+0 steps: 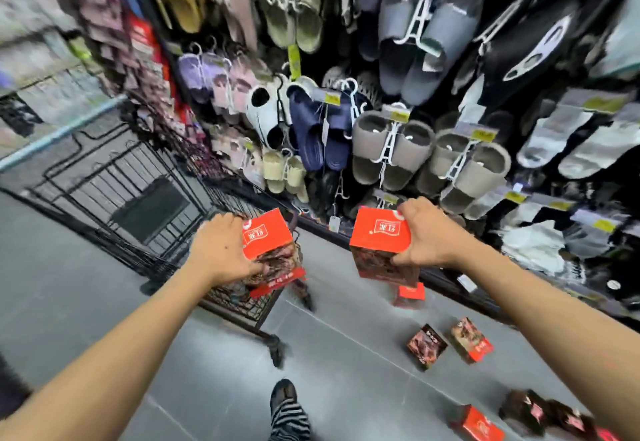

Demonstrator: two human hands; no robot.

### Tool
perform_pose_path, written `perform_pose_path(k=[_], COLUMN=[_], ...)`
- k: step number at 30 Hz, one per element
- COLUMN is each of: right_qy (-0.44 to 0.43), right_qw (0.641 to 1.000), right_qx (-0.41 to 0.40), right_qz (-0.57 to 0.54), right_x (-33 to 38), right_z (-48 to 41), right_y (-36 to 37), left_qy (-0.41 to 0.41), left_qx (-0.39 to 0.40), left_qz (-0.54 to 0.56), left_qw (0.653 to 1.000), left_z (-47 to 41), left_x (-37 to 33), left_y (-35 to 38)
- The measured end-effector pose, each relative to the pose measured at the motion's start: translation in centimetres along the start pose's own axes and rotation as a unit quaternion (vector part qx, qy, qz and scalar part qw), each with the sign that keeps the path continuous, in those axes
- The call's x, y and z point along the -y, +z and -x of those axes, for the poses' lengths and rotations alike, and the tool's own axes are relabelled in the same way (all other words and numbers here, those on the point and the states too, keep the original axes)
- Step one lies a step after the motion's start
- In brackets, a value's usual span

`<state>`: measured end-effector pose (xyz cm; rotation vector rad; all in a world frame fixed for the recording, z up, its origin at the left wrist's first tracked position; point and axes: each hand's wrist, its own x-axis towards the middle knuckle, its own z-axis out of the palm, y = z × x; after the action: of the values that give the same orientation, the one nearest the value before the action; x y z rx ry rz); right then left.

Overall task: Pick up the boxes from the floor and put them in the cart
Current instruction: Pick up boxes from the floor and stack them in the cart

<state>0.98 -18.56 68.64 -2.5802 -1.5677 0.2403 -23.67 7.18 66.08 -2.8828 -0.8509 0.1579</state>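
Two white-lettered red boxes (266,234) (377,232): left hand (221,250) grips one, right hand (427,232) another.

Glossy red cardboard boxes (266,232) — black wire-metal cart (138,198) — smooth grey floor (346,371)

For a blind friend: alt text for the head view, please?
The left hand and right hand each grip a red box, the left one by a black wire cart. More boxes lie on the grey floor below hanging slippers.
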Motion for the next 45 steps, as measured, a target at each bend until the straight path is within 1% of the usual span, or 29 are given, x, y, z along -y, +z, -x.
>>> perform_pose_path(k=[3, 7, 10, 12, 18, 21, 25, 28, 32, 34, 36, 39, 42, 45], right_qy=[-0.028, -0.065, -0.072, -0.075, -0.088, -0.095, -0.098, -0.137, -0.187, -0.208, -0.226, -0.264, -0.275, -0.278], right_qw=[1.0, 0.997, 0.996, 0.994, 0.991, 0.989, 0.981, 0.973, 0.959, 0.952, 0.948, 0.941, 0.938, 0.938], right_qx=[0.003, 0.038, 0.059, 0.073, 0.098, 0.108, 0.158, 0.181, 0.205, 0.215, 0.214, 0.205, 0.204, 0.199], right_qz=[-0.004, -0.012, -0.011, -0.019, -0.036, -0.043, -0.06, -0.047, -0.056, -0.064, -0.068, -0.053, -0.06, -0.06], right_x=[2.4, 6.3, 9.3, 11.2, 15.7, 16.6, 16.9, 17.3, 18.0, 18.4, 18.9, 19.6, 19.9, 20.2], right_z=[-2.9, -7.7, -11.7, -14.5, -22.0, -25.1, -30.4, -34.7, -40.5, -43.0, -45.1, -47.8, -49.7, -51.0], right_y=[-0.2, 0.0, 0.6, 1.2, 3.7, 5.0, 7.2, 8.5, 11.1, 13.0, 15.0, 18.4, 22.1, 25.4], left_qy=[-0.054, -0.125, -0.168, -0.2, -0.238, -0.275, -0.339, -0.368, -0.387, -0.4, -0.411, -0.454, -0.471, -0.496], left_qx=[-0.001, -0.011, -0.016, -0.021, 0.007, 0.022, 0.056, 0.074, 0.056, 0.063, 0.076, 0.09, 0.13, 0.132], left_qz=[0.012, 0.038, 0.063, 0.099, 0.164, 0.2, 0.247, 0.254, 0.274, 0.274, 0.264, 0.263, 0.24, 0.259], left_qw=[0.998, 0.991, 0.984, 0.975, 0.957, 0.94, 0.906, 0.891, 0.878, 0.872, 0.869, 0.847, 0.839, 0.818], left_z=[1.1, 1.7, 1.3, 0.6, -3.3, -5.5, -9.2, -12.2, -15.9, -17.0, -17.9, -18.7, -20.0, -21.4], left_x=[3.5, 8.1, 11.4, 13.5, 18.5, 20.3, 21.8, 22.8, 24.6, 25.6, 26.8, 28.7, 29.0, 29.2], left_y=[0.4, 1.5, 3.0, 4.2, 6.9, 8.7, 11.3, 13.0, 17.6, 20.7, 24.7, 31.2, 33.3, 35.2])
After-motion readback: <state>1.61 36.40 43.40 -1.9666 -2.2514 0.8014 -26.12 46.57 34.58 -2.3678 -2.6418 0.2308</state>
